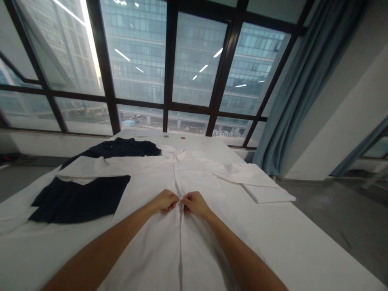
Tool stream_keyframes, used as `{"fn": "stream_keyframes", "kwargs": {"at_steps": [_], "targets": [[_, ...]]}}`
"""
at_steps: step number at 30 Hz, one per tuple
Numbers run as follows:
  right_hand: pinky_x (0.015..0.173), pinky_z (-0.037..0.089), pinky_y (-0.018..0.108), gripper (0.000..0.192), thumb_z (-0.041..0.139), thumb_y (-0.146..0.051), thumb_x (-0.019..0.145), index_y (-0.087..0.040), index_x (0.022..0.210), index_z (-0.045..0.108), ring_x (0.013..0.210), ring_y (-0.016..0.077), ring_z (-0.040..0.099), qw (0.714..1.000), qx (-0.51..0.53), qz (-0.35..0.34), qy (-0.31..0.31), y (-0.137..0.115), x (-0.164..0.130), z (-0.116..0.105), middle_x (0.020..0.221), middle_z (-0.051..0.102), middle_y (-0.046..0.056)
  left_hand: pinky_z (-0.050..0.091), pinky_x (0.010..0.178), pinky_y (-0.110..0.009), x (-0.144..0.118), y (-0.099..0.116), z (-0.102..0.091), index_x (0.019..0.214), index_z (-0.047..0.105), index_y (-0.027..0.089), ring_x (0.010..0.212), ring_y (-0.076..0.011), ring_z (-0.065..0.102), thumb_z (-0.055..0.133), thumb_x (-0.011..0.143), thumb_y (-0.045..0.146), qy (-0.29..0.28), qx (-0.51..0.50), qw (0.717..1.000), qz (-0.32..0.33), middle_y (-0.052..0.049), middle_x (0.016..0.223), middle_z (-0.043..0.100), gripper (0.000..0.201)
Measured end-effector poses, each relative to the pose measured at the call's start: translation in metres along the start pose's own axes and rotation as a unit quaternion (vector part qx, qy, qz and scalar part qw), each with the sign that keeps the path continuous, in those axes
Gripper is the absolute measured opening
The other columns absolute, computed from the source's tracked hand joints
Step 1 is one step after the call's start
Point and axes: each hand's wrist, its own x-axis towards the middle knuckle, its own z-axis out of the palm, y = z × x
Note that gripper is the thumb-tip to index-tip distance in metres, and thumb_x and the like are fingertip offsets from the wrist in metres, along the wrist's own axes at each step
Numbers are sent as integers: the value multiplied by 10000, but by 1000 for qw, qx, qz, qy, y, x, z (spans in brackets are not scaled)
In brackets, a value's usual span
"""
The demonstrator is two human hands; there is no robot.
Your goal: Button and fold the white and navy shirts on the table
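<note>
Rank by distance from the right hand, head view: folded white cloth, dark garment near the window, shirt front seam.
1. shirt front seam: pinched at the right hand.
2. folded white cloth: to the right, at the table edge.
3. dark garment near the window: far left.

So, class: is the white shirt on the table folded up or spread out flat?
Spread out flat: the white shirt lies front up, sleeves out to both sides, while the left hand and right hand pinch its front placket.

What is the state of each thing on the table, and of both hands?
White shirt: spread flat, front up, placket edges meeting at the middle.
Left hand: pinched on the shirt's placket.
Right hand: pinched on the placket, beside the left.
Dark navy garment: lying flat, left of the shirt.
Folded white cloth: folded, near the table's right edge.
</note>
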Motion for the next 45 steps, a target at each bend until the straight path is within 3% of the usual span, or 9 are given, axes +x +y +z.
{"fn": "stream_keyframes", "kwargs": {"at_steps": [9,16,25,30,37,40,43,45], "targets": [[450,448,194,142,543,-241,752,-164,645,595,426,117,574,998,-8,-45,45,-2,-9,4,478,610,-9,222,352,-204,0,-3,6,495,473,169,309,-62,363,493,780,302,12,-21,1000,13,55,377,432,315],[470,478,204,217,473,-239,794,-156,617,568,477,122,623,987,143,69,-7,-11,-9,7,550,641,16,226,362,-199,-3,-4,6,543,481,167,331,-54,385,503,761,297,0,-25,999,24,65,432,465,255],[454,456,168,111,547,-244,767,-174,681,536,481,113,628,998,53,25,8,-1,-3,11,546,642,-17,278,380,-205,-2,-6,8,591,518,156,346,-65,414,473,835,416,11,-36,999,13,40,464,516,359],[422,418,164,122,565,-281,775,-168,730,573,461,116,615,999,-21,-23,11,4,0,12,534,641,-11,220,381,-211,1,-11,10,537,494,170,313,-72,329,473,850,408,38,11,999,23,63,326,390,393],[378,353,163,223,467,-230,815,-162,619,550,402,96,566,999,-20,12,-25,-4,-3,5,491,590,-20,239,406,-213,0,-9,10,568,486,176,336,-83,329,399,882,292,42,69,996,36,68,357,375,346],[356,299,170,294,434,-220,823,-173,541,505,352,83,502,998,-28,43,-26,-8,-3,4,418,520,-37,327,479,-221,-6,-5,9,614,536,167,427,-106,452,397,889,269,64,170,981,71,30,445,482,325],[354,262,181,314,429,-238,827,-178,528,501,302,71,398,995,-59,80,-24,-12,-4,4,369,469,-48,417,645,-265,-13,-2,8,779,625,174,696,-172,608,469,872,303,145,309,933,111,-39,722,660,223],[392,300,188,299,444,-246,824,-172,549,538,330,79,417,990,-122,66,-13,-14,-6,3,385,493,-33,442,755,-320,-16,-2,9,942,632,188,878,-226,618,494,862,319,187,372,899,135,-74,904,681,206]]}}
